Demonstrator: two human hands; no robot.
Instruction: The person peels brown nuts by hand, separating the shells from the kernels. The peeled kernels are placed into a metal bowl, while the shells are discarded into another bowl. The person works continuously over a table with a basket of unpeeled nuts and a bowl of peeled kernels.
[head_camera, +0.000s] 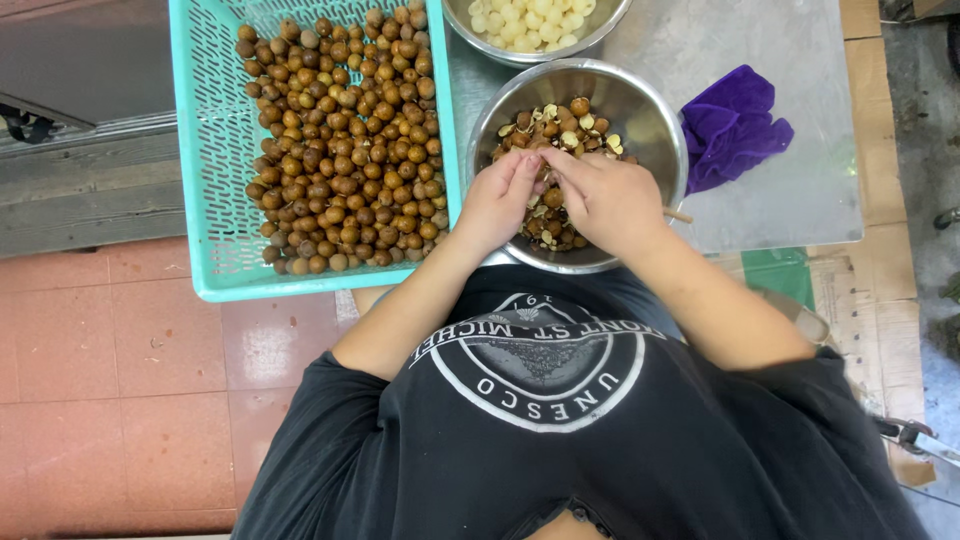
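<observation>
Seen from above, a person's left hand (497, 203) and right hand (607, 200) meet over a steel bowl (655, 120) of brown shells and husks, fingertips pinched together on one small fruit, mostly hidden. To the left sits a turquoise basket (215, 150) of brown longans (345, 150). Above, a bowl of peeled white fruit (530, 22); right, a purple cloth (733, 125).

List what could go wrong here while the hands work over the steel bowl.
1. Both hands, left hand and right hand, work close together over the steel bowl; if the thin stick beside the right hand is a pointed tool, it might jab a finger.
2. Bits of shell may flick out toward the bowl of pale peeled fruit.
</observation>
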